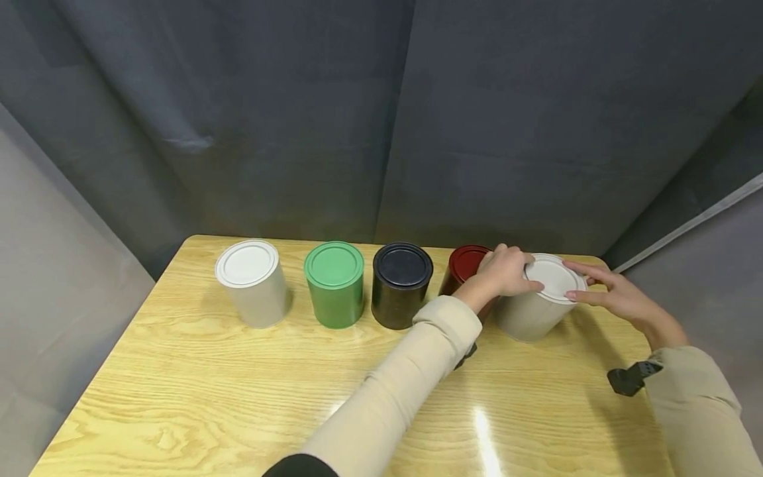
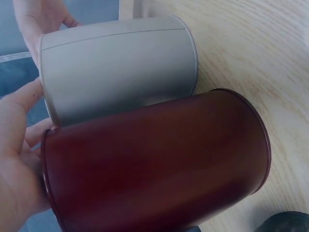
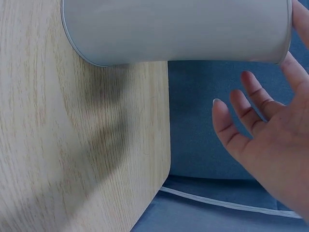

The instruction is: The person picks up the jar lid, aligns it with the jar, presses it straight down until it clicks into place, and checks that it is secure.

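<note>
Five cans stand in a row along the far edge of the wood table point(image 1: 238, 397), w/ dark grey cloth point(image 1: 381, 119) hung behind. From left: white can point(image 1: 253, 285), green can point(image 1: 335, 285), black can point(image 1: 401, 286), red can point(image 1: 461, 268), then the grey can point(image 1: 536, 305) at the far right, near the table's right corner. Both hands are on the grey can's white lid point(image 1: 554, 277). Left hand point(image 1: 503, 271) reaches across in front of the red can and partly hides it; its fingers curl over the lid's left rim, thumb on top, so it grips the lid edge. Right hand point(image 1: 620, 298) comes in from the right w/ fingers straight, tips touching the lid's right rim – open, not wrapped round it. Left wrist view: grey can point(image 2: 116, 67) and red can point(image 2: 154, 164) sit side by side, touching or v. nearly so; can't tell which. Right wrist view: grey can point(image 3: 178, 29) stands close to the table edge, right hand point(image 3: 270, 145) spread beside the lid end, fingers apart. Both arms in beige sleeves; a black strap point(image 1: 628, 379) shows at the right wrist.
</note>
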`<state>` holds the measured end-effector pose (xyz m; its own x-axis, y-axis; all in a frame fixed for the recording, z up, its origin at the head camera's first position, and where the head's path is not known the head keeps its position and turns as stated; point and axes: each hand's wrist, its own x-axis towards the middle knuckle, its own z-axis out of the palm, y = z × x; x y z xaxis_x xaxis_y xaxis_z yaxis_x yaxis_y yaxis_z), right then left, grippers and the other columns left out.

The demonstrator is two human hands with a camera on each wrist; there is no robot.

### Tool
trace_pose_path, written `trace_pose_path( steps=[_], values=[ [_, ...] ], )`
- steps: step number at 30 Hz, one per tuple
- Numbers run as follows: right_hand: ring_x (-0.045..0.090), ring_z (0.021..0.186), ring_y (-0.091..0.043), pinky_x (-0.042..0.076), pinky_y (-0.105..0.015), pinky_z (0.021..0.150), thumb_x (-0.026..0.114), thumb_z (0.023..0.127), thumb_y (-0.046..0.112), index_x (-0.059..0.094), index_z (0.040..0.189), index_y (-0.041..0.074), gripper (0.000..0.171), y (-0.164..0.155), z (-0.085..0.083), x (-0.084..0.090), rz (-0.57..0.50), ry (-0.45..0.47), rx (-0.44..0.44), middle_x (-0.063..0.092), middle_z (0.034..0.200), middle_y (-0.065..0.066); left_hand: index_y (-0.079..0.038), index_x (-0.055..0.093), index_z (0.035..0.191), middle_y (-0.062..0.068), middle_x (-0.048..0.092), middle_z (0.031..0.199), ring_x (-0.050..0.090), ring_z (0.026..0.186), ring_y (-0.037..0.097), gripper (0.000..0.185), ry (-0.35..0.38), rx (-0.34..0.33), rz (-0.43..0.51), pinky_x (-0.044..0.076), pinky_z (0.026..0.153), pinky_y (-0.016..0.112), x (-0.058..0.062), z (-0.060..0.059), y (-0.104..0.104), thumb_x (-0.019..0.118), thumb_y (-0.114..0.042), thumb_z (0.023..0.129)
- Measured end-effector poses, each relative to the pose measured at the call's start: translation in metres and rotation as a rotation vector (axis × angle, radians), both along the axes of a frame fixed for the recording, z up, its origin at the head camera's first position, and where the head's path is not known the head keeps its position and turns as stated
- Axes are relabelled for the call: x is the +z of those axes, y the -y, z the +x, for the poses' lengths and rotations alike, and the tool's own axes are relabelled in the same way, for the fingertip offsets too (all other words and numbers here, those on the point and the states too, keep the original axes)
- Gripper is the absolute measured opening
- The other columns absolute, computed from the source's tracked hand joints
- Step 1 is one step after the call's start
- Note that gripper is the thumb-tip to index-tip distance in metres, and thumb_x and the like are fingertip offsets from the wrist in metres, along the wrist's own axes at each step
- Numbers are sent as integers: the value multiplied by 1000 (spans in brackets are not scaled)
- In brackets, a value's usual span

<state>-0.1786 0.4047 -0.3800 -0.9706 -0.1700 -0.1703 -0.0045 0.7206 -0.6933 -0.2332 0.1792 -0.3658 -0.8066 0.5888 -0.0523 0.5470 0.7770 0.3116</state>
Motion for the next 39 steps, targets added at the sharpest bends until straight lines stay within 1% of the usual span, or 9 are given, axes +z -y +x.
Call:
trace_pose_path(
  steps=[2,9,13,19,22,28,33,36,39],
  values=[
    [30,99,-25,34,-37,74,57,91,24,25,145,14,63,0,0,-1,-6,-1,3,26,127,-13,-35,51,128,-17,51,116,39,98,5,54,1,-1,0,33,76,20,0,0,0,58,-57,79],
    [23,110,-33,29,-56,79,56,91,23,25,145,16,63,1,2,-3,-70,-11,14,17,136,-16,-34,50,129,-16,50,114,39,94,5,57,-7,-6,-2,33,73,20,-2,-1,0,56,-61,78],
    [23,111,-35,30,-55,78,57,91,23,27,144,16,62,0,5,-3,-58,-29,-3,20,135,-15,-34,47,130,-17,50,115,38,94,4,63,-20,13,-18,33,75,19,-2,0,-3,55,-65,76],
    [29,107,-28,32,-48,77,59,89,25,31,143,13,61,2,5,-2,-18,-55,-14,26,131,-12,-34,48,128,-17,50,113,38,93,4,62,-19,37,-22,31,75,19,-1,2,-3,58,-63,75],
    [30,107,-28,33,-46,76,59,89,25,31,142,12,62,2,4,-2,-2,-60,-7,25,132,-13,-34,48,128,-17,51,112,38,93,4,62,-15,41,-27,31,74,19,-1,2,-4,58,-63,75],
    [29,107,-29,33,-50,75,61,88,26,35,141,10,60,4,5,0,-3,-100,-5,28,129,-13,-33,47,129,-15,50,112,38,94,5,62,-52,16,-50,33,74,20,-1,2,-3,55,-64,77],
    [38,97,-18,37,-38,70,62,87,24,43,135,6,55,8,7,-1,-7,-192,-39,38,121,-8,-28,47,130,-12,51,112,43,99,7,57,-101,-18,-13,38,74,20,0,1,3,52,-58,82],
    [44,88,-8,41,-26,64,63,87,20,51,126,3,45,11,8,-2,-33,-278,-86,46,107,-2,-26,49,128,-10,54,113,48,101,8,51,-124,-27,59,42,72,20,1,0,9,53,-52,85],
    [46,77,-1,41,-19,57,62,87,16,56,115,2,31,13,8,-1,-78,-346,-132,49,92,7,-24,51,125,-9,56,111,51,98,6,45,-128,-32,129,44,68,19,1,-1,14,54,-47,86]
  ],
)
